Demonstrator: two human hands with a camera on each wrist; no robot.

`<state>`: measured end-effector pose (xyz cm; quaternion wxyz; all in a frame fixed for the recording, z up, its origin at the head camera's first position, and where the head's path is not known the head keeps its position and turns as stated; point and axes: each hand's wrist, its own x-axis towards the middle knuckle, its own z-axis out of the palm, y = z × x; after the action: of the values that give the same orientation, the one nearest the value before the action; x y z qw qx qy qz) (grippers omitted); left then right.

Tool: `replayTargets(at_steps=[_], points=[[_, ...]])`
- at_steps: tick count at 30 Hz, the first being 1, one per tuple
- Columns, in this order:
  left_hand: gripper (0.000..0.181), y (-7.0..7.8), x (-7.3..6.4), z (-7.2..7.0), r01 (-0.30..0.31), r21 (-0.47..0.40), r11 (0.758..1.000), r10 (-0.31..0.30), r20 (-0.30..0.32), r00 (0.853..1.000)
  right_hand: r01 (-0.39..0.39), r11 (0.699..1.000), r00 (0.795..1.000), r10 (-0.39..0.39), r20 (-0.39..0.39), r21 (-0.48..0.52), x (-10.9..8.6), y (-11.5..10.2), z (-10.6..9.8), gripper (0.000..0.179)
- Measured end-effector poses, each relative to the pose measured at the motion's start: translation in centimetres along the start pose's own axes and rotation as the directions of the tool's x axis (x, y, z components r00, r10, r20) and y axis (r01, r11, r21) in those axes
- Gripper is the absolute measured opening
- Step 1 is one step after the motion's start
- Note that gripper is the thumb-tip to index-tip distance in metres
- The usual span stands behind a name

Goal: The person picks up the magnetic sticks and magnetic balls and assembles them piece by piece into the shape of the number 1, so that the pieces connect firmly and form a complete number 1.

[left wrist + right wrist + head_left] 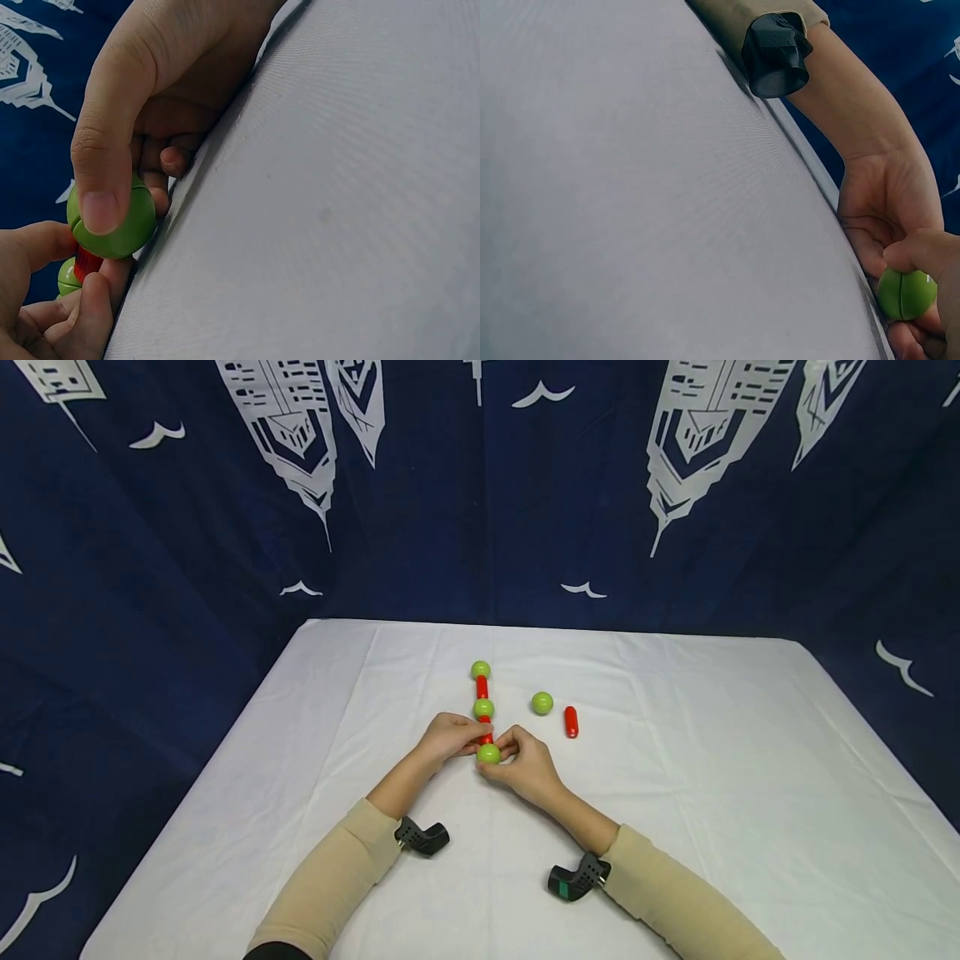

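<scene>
A straight row of green balls and red rods runs away from me on the white cloth. Its far ball (481, 669), far rod (482, 687) and middle ball (483, 708) line up beyond my hands. My left hand (450, 737) pinches the near red rod (88, 262) between thumb and fingers, which partly cover it. With thumb and fingers, my right hand (534, 768) grips the near green ball (488, 755) at that rod's close end. A seam shows round this ball (906, 294) in the right wrist view, with the thumb on top of it.
To the right of the row lie a loose green ball (542, 702) and a loose red rod (572, 722). The table's white cloth (712, 793) has soft creases. A dark blue curtain (480, 543) with white prints hangs behind the table's far edge.
</scene>
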<state>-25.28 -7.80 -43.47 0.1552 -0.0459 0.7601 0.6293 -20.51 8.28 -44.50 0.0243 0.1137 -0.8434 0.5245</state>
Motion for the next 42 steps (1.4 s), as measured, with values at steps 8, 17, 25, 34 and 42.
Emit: replayTargets(at_steps=[8, 17, 25, 34, 42], points=[[0.025, 0.0, -0.1, 0.1, -0.019, 0.019, 1.0, 0.019, -0.004, 1.0, -0.005, 1.0, 1.0, 0.005, -0.015, 0.008, 0.0, 0.1, 0.0, 0.031], [0.027, 0.0, -0.2, 0.0, -0.022, 0.037, 0.999, 0.022, -0.003, 1.0, -0.005, 1.0, 0.999, 0.006, -0.032, 0.014, 0.0, 0.4, 0.2, 0.031], [0.027, 0.3, -0.4, -0.2, -0.045, 0.078, 0.996, 0.044, 0.016, 0.999, 0.015, 1.0, 0.999, -0.014, -0.05, 0.021, 0.0, 0.6, 0.1, 0.031], [0.03, 1.3, -1.2, -0.4, -0.078, 0.19, 0.979, 0.07, 0.048, 0.996, 0.028, 0.999, 0.993, -0.025, -0.117, 0.025, 0.1, 0.5, 0.0, 0.03], [0.035, 1.7, -1.8, -0.2, -0.077, 0.236, 0.969, 0.064, 0.059, 0.996, 0.065, 0.997, 0.985, -0.056, -0.164, 0.047, 0.2, 0.8, 0.0, 0.029]])
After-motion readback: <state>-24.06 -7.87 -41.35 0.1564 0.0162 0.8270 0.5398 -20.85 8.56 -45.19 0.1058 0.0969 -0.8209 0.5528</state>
